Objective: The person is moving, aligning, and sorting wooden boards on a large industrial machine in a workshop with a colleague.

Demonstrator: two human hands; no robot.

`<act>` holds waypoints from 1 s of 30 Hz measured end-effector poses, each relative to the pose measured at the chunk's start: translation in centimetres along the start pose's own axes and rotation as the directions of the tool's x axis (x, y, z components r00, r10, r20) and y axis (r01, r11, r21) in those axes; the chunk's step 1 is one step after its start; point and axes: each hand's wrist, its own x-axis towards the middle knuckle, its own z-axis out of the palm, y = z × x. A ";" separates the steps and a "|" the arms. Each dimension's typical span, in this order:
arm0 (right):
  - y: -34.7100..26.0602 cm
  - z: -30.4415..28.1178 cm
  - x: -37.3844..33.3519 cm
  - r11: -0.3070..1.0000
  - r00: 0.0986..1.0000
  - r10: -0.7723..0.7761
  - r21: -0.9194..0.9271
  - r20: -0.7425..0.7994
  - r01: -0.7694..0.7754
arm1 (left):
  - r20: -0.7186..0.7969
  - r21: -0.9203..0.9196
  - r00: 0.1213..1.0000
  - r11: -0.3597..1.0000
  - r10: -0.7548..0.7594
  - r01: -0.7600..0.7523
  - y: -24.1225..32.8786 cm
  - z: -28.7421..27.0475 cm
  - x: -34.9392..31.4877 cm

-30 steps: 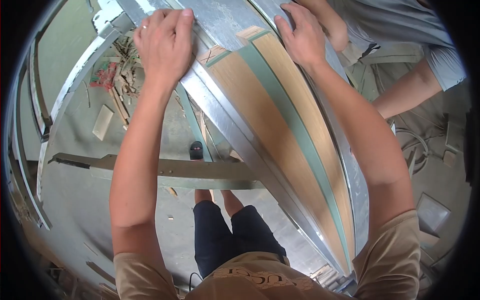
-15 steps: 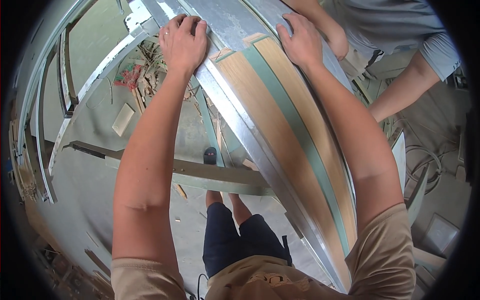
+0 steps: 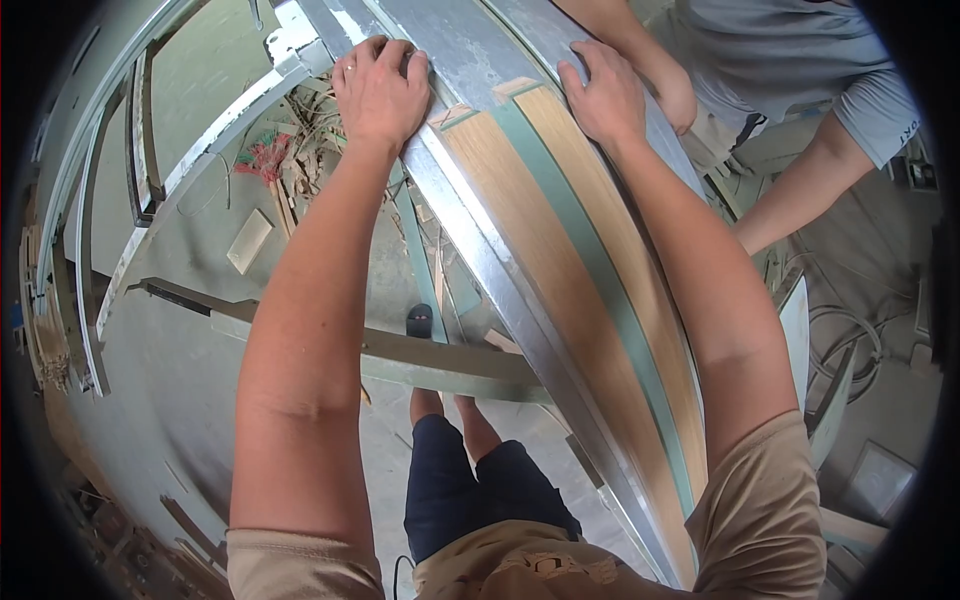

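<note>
Because the left hand (image 3: 385, 100) and right hand (image 3: 605, 95) rest at eleven and one o'clock, an uneven push could skew the striped board (image 3: 565, 225).
Bent fingers lie on the grey metal table (image 3: 445, 62); whether either hand clutches an edge, I cannot tell. The board runs from twelve to five o'clock; its near end, untouched by them, might swing. A co-worker's hand (image 3: 677, 105), near the right one, could get pinched if the metal shifted.

Between the left hand (image 3: 383, 97) and right hand (image 3: 606, 97), passage is left over a metal surface (image 3: 455, 50), bounded nearer the body by wooden strips (image 3: 535, 220). Right of the right hand, room is narrowed by a co-worker's hand (image 3: 677, 103).
</note>
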 end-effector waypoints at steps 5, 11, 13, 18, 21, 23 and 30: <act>0.0 -0.2 0.3 1.000 1.000 0.001 -0.008 0.013 0.000 | 0.008 0.028 1.000 1.000 -0.008 0.008 0.3 -0.3 0.2; 0.1 0.1 0.1 1.000 1.000 -0.010 -0.009 -0.026 0.010 | 0.008 0.036 1.000 0.999 -0.003 0.003 0.7 -0.2 0.0; 0.0 0.1 0.1 1.000 0.999 -0.018 -0.010 -0.039 0.018 | 0.005 0.037 1.000 0.999 0.000 0.000 0.5 -0.3 -0.1; -0.1 -0.2 0.1 0.999 0.998 -0.041 0.003 -0.042 0.041 | -0.011 0.044 1.000 0.999 0.025 -0.024 0.2 -0.2 0.1; -0.3 -0.3 0.3 0.999 0.999 -0.035 0.004 -0.030 0.035 | -0.087 0.079 0.995 0.996 0.057 -0.050 -0.1 0.0 0.0; -0.4 -0.3 0.3 1.000 1.000 -0.030 -0.005 -0.009 0.030 | -0.092 0.055 0.993 0.996 0.068 -0.063 -0.4 0.0 0.1; -0.5 -0.3 0.7 0.999 0.999 -0.030 -0.031 0.033 0.031 | -0.184 -0.090 0.978 0.988 0.103 -0.121 -1.2 0.4 0.2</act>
